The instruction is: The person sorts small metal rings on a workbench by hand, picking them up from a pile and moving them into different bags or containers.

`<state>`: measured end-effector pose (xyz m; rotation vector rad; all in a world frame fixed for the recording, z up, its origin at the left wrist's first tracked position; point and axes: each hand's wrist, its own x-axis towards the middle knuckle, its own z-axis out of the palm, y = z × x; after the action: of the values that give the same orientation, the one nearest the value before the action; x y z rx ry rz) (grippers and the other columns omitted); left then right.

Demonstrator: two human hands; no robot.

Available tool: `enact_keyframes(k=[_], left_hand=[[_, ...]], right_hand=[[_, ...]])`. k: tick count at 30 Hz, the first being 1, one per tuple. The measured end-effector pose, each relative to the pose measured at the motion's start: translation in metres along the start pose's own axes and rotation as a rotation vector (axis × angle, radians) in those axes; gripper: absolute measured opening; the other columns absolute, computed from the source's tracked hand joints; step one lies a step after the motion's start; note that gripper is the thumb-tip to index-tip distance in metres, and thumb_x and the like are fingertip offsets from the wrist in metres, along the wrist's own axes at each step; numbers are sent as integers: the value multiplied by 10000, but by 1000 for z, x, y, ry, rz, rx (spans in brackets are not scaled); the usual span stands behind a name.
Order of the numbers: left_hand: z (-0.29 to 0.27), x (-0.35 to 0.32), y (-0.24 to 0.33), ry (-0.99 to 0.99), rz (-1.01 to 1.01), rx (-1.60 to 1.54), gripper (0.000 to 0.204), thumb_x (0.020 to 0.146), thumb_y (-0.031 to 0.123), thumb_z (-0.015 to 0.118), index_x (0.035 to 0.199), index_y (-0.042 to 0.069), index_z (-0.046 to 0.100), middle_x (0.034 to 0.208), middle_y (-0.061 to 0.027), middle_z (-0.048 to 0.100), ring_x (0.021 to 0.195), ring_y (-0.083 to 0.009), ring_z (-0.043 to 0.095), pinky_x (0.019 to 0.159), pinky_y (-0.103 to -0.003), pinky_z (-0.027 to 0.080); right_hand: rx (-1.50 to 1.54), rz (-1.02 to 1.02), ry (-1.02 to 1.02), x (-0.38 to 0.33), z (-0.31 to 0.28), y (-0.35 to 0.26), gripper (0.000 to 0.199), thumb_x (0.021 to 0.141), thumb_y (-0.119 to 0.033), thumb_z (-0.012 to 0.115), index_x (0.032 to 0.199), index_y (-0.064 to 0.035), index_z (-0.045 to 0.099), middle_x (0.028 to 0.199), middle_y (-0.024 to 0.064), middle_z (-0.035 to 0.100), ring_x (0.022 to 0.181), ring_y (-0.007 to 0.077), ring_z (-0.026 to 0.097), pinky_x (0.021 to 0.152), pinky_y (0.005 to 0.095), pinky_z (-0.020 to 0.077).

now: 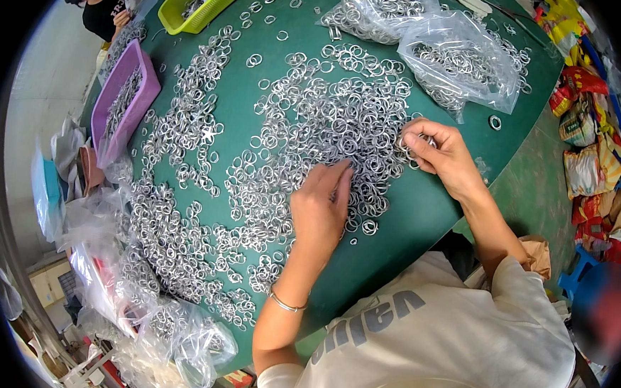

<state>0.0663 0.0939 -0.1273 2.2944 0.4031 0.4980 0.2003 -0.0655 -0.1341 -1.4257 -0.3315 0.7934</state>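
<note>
Right of the right grip (pixel 444 154) lies a green floor (pixel 528 180); beneath both grips, a dark-green worktop (pixel 416 207). A heap of loose silvery metal rings (pixel 358 111) surrounds the left grip (pixel 318 203), curled, its hold hidden; the right pinches a few. Picking through them seems the current step, next calling for a light touch

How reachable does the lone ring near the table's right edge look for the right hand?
Probably yes: the right hand is close, and nothing blocks the green table between it and the lone ring. It seems to hold other rings, which may need releasing first.
</note>
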Motion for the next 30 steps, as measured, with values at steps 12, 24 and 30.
enact_keyframes(k=[12, 24, 30], left_hand=[[23, 2, 27, -121, -290, -450, 102, 769, 22, 701, 832, -42, 652, 702, -34, 598, 655, -83, 505, 625, -222, 418], [0, -1, 46, -99, -96, -376, 51, 749, -38, 675, 771, -53, 632, 635, -95, 576, 554, -132, 526, 516, -244, 394], [-9, -16, 34, 183, -50, -266, 41, 762, -17, 676, 773, -44, 648, 628, -78, 583, 557, -118, 508, 527, -250, 390]], right_hand=[[391, 195, -37, -12, 24, 7, 111, 895, -159, 593, 912, -50, 597, 731, -44, 534, 545, 15, 377, 454, 187, 261], [-475, -409, -142, -17, 13, -14, 137, 901, -128, 567, 901, 8, 575, 742, 14, 576, 676, 99, 529, 591, 271, 428], [344, -294, 247, -10, -2, -2, 286, 974, -248, 446, 757, -67, 490, 613, -17, 437, 474, 34, 310, 430, 182, 230]])
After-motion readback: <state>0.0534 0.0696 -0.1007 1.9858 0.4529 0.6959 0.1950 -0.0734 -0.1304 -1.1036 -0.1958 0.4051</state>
